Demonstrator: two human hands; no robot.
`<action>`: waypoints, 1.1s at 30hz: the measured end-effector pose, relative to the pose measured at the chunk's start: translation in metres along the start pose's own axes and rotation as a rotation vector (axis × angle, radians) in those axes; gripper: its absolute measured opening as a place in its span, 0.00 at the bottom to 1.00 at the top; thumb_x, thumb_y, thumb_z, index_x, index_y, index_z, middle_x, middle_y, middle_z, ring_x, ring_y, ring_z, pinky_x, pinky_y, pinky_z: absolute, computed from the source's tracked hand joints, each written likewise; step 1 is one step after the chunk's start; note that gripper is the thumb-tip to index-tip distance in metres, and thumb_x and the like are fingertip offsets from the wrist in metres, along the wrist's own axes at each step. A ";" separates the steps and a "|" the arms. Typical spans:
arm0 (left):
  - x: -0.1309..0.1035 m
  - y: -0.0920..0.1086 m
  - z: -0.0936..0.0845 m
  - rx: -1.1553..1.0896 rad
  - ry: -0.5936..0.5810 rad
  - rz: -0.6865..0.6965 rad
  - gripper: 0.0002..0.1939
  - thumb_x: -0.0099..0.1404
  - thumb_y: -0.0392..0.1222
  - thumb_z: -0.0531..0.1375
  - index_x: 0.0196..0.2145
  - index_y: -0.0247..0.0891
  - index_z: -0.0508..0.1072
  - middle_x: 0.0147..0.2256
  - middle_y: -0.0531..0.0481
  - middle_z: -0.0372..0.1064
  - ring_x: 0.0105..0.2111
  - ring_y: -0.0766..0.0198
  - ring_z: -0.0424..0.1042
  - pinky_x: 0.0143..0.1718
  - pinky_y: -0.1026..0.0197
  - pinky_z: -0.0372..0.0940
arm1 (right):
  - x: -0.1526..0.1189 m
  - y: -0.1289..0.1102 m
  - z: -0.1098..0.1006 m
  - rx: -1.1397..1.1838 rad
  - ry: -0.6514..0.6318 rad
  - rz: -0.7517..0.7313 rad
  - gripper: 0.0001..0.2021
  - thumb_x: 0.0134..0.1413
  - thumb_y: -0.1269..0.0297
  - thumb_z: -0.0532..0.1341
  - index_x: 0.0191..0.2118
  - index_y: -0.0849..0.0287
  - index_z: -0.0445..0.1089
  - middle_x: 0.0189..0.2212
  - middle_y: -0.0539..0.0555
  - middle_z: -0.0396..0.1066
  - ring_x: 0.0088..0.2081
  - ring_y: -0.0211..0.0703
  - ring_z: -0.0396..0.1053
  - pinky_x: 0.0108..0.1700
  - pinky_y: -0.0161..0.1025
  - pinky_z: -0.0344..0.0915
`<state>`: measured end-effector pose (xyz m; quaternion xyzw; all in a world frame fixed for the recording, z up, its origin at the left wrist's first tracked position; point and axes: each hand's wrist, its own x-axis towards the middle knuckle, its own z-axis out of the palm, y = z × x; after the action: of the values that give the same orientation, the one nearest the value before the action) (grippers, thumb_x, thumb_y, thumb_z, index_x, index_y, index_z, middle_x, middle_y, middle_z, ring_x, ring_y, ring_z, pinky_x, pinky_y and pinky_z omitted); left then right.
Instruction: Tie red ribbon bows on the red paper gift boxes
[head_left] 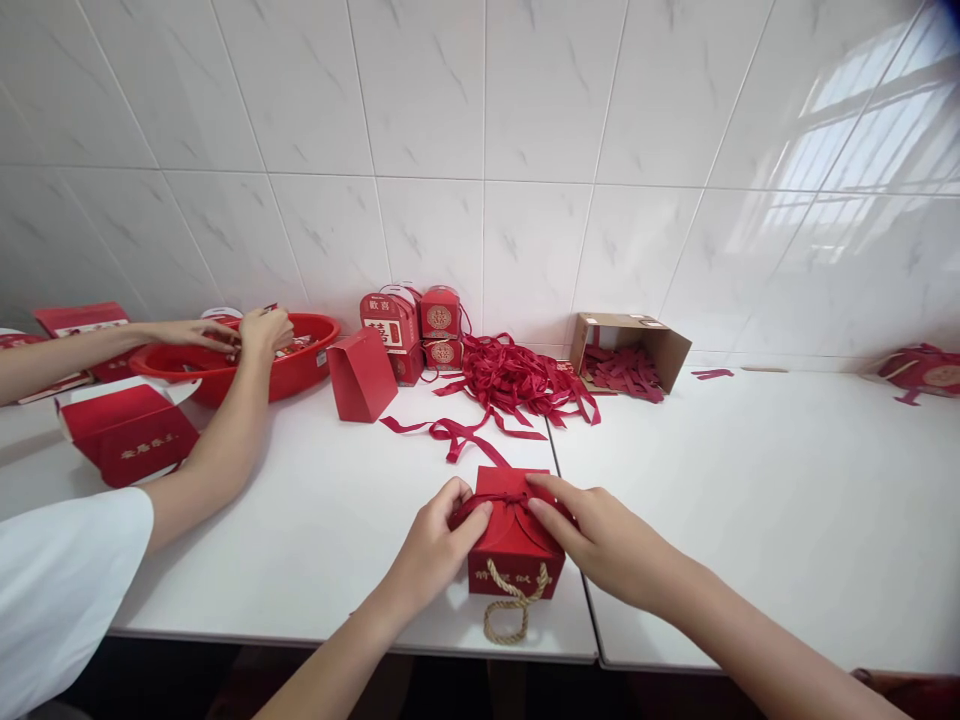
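Note:
A small red gift box (517,540) with gold lettering stands near the table's front edge. A red ribbon (508,498) is knotted across its top. My left hand (442,530) is closed at the box's left side, thumb and fingers pinching the ribbon. From the right, my right hand (589,520) has its thumb and index finger at the ribbon by the knot, closed on it; its other fingers are partly hidden behind the box. A twisted gold cord handle (506,620) hangs from the box front and loops onto the table.
Behind lie a heap of red ribbons (517,375), a cardboard box (637,340) of dark red strips, stacked red boxes (441,315) and a plain red box (364,375). At left, a co-worker's hands (262,328) reach into a red basin (300,370), near an open red box (127,435).

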<state>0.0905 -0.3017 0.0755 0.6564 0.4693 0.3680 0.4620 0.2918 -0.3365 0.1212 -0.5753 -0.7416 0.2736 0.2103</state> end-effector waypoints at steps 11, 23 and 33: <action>0.013 0.016 -0.056 0.229 -0.321 -0.148 0.10 0.56 0.48 0.58 0.28 0.38 0.70 0.19 0.56 0.60 0.20 0.68 0.56 0.23 0.66 0.50 | -0.014 0.041 -0.013 -0.030 0.083 -0.264 0.13 0.56 0.63 0.55 0.21 0.58 0.61 0.28 0.52 0.64 0.26 0.36 0.60 0.27 0.36 0.58; -0.005 0.049 -0.017 -0.086 -0.198 -0.029 0.15 0.59 0.51 0.60 0.27 0.37 0.78 0.27 0.51 0.63 0.25 0.68 0.57 0.25 0.65 0.54 | 0.003 0.000 0.004 0.463 0.342 -0.103 0.16 0.48 0.49 0.63 0.22 0.57 0.76 0.28 0.53 0.67 0.29 0.40 0.66 0.31 0.37 0.65; -0.013 0.024 0.014 0.286 0.062 0.359 0.15 0.67 0.38 0.50 0.44 0.43 0.75 0.38 0.47 0.60 0.34 0.63 0.66 0.36 0.61 0.65 | 0.012 -0.010 0.020 0.478 0.169 -0.013 0.09 0.44 0.60 0.65 0.21 0.59 0.74 0.27 0.51 0.67 0.30 0.39 0.65 0.35 0.37 0.63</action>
<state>0.1065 -0.3213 0.0932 0.7765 0.4067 0.3939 0.2766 0.2686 -0.3298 0.1120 -0.5250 -0.6394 0.3910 0.4034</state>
